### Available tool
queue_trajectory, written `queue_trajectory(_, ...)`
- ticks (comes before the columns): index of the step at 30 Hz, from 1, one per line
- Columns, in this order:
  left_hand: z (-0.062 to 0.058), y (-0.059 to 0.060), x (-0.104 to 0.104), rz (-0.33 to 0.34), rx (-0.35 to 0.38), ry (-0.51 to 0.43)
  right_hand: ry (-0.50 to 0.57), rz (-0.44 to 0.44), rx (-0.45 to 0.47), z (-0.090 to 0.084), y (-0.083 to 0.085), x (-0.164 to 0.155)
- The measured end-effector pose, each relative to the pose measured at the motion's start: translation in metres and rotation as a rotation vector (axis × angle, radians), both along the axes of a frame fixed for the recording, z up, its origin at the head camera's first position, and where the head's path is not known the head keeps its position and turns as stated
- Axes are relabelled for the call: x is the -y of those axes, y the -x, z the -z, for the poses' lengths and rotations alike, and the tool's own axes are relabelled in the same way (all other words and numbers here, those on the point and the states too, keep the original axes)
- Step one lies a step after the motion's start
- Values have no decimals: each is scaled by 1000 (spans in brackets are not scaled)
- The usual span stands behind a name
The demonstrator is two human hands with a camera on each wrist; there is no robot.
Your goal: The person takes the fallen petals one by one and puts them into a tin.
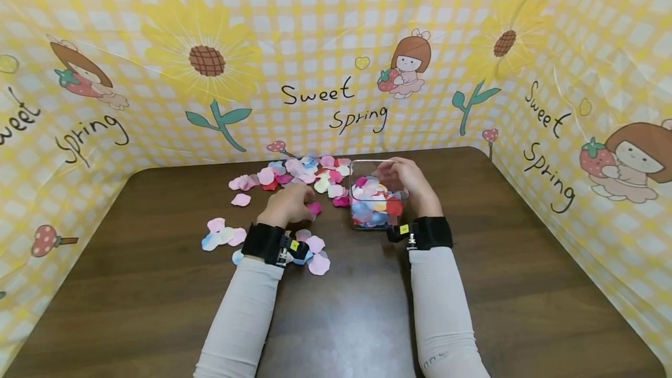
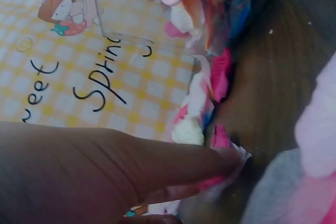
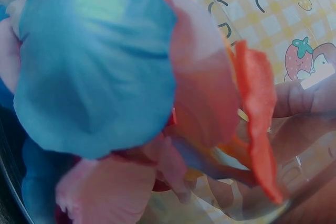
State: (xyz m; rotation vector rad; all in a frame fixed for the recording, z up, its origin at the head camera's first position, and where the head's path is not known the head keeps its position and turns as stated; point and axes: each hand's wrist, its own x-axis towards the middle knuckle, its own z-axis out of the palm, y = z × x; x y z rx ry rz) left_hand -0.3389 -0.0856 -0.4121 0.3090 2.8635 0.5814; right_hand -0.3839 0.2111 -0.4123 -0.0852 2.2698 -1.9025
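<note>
Counter [image 1: 525, 308], mid-frame: left hand [image 1: 286, 206] pinches a petal [image 1: 314, 209], apparently gathering, and should lift it into the box [image 1: 352, 194] right hand [image 1: 413, 182] grips.

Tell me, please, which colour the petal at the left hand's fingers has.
Deep pink; this petal shows best in the head view.

A left hand [image 2: 113, 163] extends from the lower left, its fingers [image 2: 194, 160] pinching a bright pink petal [image 2: 221, 137], with dark brown worktop [image 2: 281, 72] behind. Beyond it, loose petals [image 2: 196, 98] run up to a clear container [image 2: 135, 40] holding multicoloured petals [image 2: 202, 9]. Yellow-checked cloth [image 2: 50, 95] with lettering [image 2: 97, 87] fills the upper left; blurred pale pink and grey petals [image 2: 315, 145] crowd the lower right.
</note>
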Motion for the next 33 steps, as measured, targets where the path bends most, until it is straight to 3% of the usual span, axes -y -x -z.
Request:
queue_trajectory(6,7,4,2,-27,31,3,-6,6,17,-2,0,2)
queue_trajectory(12,6,4,3,-44,11,-25,-14,9,24,-1,1,2)
queue_trajectory(25,-18,-1,12,2,-11,-226,-12,7,5,-2,1,1)
queue_trajectory(33,-28,-4,12,61,-93,-319,0,1,18,-1,1,0)
